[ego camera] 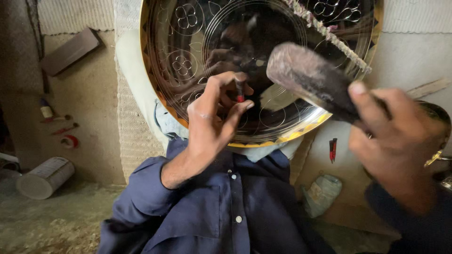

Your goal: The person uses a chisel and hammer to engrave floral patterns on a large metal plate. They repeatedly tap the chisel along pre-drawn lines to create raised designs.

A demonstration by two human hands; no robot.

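The left hand [212, 117] pinches a small red-banded punch [239, 91] upright, tip on the shiny engraved metal tray [188, 56], so the point stays on the pattern line. The right hand [395, 141], closed around a wooden mallet [310, 77], holds it raised just right of the punch. The tray leans against the lap, tilted toward the face.

At lower left of my frame I see a pale can [45, 177] on its side. Above it lie a tape roll [69, 141] and a small bottle [46, 111]. A block [70, 51] sits upper left; a crumpled bag [321, 193] lower right.
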